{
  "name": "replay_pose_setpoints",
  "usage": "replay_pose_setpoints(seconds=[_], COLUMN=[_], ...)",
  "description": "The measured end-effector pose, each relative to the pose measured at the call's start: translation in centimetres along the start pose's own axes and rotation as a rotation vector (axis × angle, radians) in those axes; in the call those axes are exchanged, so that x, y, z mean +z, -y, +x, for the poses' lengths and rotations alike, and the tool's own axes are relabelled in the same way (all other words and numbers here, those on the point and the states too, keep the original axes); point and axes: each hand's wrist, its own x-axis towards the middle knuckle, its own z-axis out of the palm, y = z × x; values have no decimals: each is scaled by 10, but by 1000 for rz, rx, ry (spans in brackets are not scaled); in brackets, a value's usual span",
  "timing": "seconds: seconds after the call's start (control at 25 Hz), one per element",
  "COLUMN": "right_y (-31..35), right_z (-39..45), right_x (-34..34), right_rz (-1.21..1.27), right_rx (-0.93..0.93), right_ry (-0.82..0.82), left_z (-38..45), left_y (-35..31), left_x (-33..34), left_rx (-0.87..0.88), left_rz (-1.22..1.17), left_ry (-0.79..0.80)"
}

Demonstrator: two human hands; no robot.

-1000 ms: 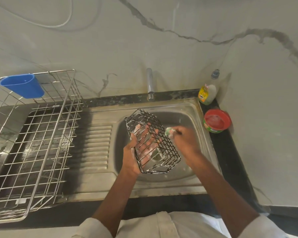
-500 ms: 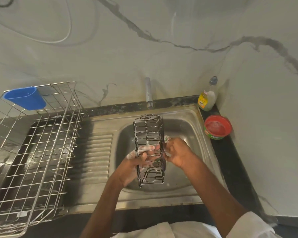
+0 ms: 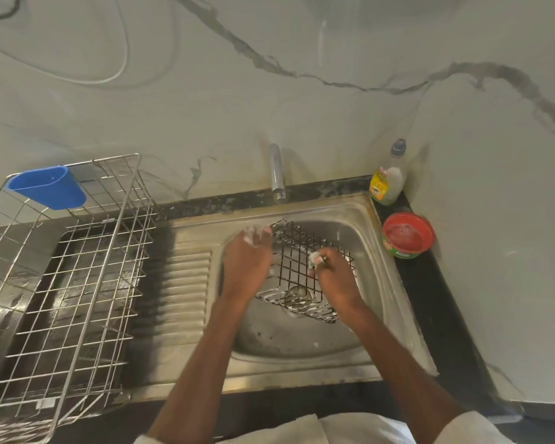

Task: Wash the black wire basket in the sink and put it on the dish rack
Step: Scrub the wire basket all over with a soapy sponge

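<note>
The black wire basket [image 3: 297, 267] lies tilted in the steel sink [image 3: 378, 261], streaked with white foam. My left hand [image 3: 247, 261], soapy at the fingertips, holds the basket's far left corner. My right hand [image 3: 334, 277] grips a small green and white scrub pad [image 3: 315, 260] and presses it on the basket's mesh. The steel dish rack [image 3: 77, 283] stands on the left drainboard, apart from both hands.
A blue plastic cup holder [image 3: 47, 187] hangs on the rack's back rim. The tap [image 3: 277, 174] juts from the wall over the sink. A dish soap bottle [image 3: 388, 177] and a red tub of cleaning paste [image 3: 407, 235] stand at the sink's right back corner.
The basket was turned from standing on end to lying tilted with a broad mesh side up. My left hand shifted to its far left corner; my right hand with the pad moved onto the mesh.
</note>
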Motion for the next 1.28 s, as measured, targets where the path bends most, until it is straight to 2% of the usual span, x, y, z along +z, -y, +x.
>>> replay_pose_setpoints(seconds=[0.04, 0.12, 0.2, 0.36, 0.44, 0.56, 0.64, 0.72, 0.8, 0.84, 1.0, 1.08, 1.16, 1.28], right_y=[0, -1, -4, -15, -15, -6, 3, 10, 7, 1, -12, 0, 10, 9], right_z=[-1, -2, 0, 0, 1, -6, -20, -36, -34, -27, -13, -31, -53, -60], right_x=[0, -7, -15, -18, -15, -10, 2, 16, 11, 1, -32, -8, 21, 21], right_rz=[-49, -161, -245, -325, -356, -383, -471, -483, -487, -503, -448, -418, -401, -420], right_rx=[-28, -68, -100, -200, -250, -310, -482, -666, -736, -710, -394, -465, -663, -912], right_ry=[0, -31, -54, -38, -59, -190, -289, -252, -210, -221, -361, -260, -99, -18], left_z=[4, 11, 11, 19, 20, 15, 12, 12, 13, 14, 7, 3, 4, 7], left_y=[2, 11, 17, 15, 8, 0, 0, 2, 7, 10, 16, 18, 21, 26], left_x=[4, 7, 6, 16, 24, 33, 40, 41, 32, 28, 21, 27, 32, 34], left_rx=[-51, -191, -296, -380, -413, -437, -474, -557, -636, -666, -689, -686, -699, -708], left_rz=[30, -55, -106, -55, -138, -356, -450, -551, -624, -653, -740, -779, -829, -869], left_ry=[-14, -18, 46, 171, 200, 88, 1, -64, -102, -110, -131, -134, -121, -113])
